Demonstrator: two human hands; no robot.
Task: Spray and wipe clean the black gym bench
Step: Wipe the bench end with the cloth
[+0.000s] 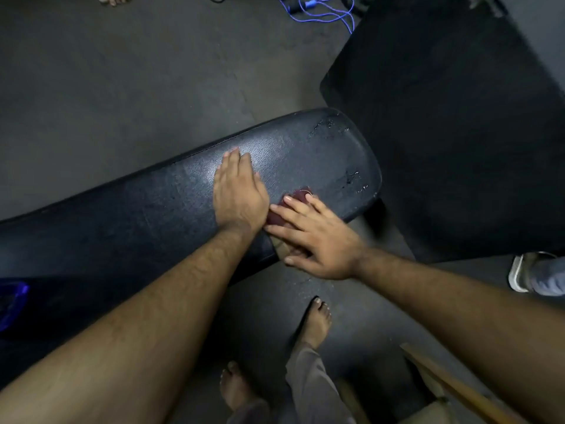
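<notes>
Because the cloth [290, 209] is soft and limp, it should bunch and slide easily on the smooth vinyl, so pressing it flat under spread fingers suits it better than pinching. The right hand [318, 240] lies open, palm down, pinning the dark red cloth against the near edge of the bench [153, 209]. Just beside it, the left hand [238, 194] rests flat and empty on the padding, which stretches away under both palms.

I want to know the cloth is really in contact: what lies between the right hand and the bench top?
In the head view, a maroon cloth lies under the right hand, on the black bench.
</notes>
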